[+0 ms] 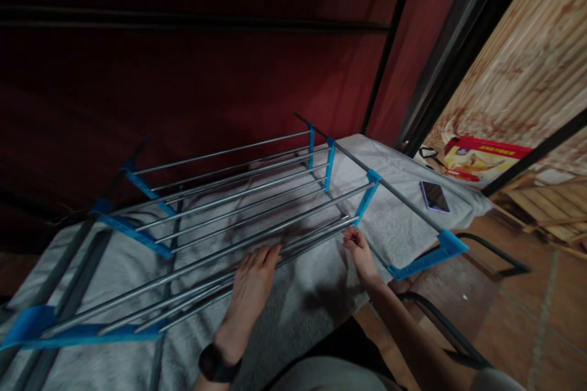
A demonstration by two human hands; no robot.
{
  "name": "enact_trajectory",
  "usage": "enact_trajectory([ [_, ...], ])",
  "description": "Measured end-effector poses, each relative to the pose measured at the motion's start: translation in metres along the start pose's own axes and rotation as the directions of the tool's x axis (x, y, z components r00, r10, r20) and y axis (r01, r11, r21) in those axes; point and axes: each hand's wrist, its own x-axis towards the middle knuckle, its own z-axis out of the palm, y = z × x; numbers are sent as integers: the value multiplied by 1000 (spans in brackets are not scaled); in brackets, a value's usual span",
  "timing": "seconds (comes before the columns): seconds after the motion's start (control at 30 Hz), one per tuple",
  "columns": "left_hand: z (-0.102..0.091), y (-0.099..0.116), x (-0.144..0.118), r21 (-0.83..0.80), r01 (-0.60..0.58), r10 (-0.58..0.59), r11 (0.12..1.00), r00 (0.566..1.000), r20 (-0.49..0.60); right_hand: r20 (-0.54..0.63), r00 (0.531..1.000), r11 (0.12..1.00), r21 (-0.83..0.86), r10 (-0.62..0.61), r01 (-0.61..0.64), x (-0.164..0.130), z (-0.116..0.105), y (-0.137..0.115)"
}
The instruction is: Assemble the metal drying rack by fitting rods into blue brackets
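Note:
A metal rack (238, 195) of long steel rods joined by blue plastic brackets lies on its side on a grey blanket (302, 311). My left hand (251, 286), with a black watch on its wrist, rests flat against the nearest rods, fingers together. My right hand (360, 253) pinches the end of the front rods close to a blue bracket (367, 195). Another blue bracket (431, 256) sticks out past the blanket's right edge.
A phone (434, 196) lies face up on the blanket at the right. Behind it a red and yellow box (486, 160) leans on a wooden panel. Black bed-frame posts (383, 61) and a dark red wall stand behind. Curved black tubing (495, 253) sits on the tiled floor.

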Motion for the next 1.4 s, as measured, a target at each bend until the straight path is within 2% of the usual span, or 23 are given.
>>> enact_trajectory([
  [0.07,-3,0,0,-18,-12,11,1000,999,-40,42,999,996,79,33,-37,3,5,-9],
  [0.2,-10,0,2,-3,-18,17,1000,993,-118,112,994,981,191,16,-37,7,12,-38],
  [0.4,-20,1,6,14,-25,27,1000,985,-171,158,987,965,251,38,-78,9,19,-80],
  [0.53,-25,1,6,36,-20,26,999,986,-168,242,970,943,317,26,-104,12,21,-97],
  [0.7,-26,0,8,55,-6,14,998,990,-143,249,969,899,423,1,-110,22,17,-104],
  [0.93,-23,-3,7,99,-10,21,995,993,-115,238,970,897,415,54,-152,25,6,-108],
  [1.07,-22,-1,8,87,-39,49,995,992,-119,229,973,915,385,34,-123,24,5,-105],
  [1.27,-21,23,33,1,-124,123,992,983,-137,224,974,905,410,22,-115,26,8,-102],
  [1.4,-17,39,51,-44,-136,134,990,989,-62,240,970,937,329,35,-116,27,5,-100],
])
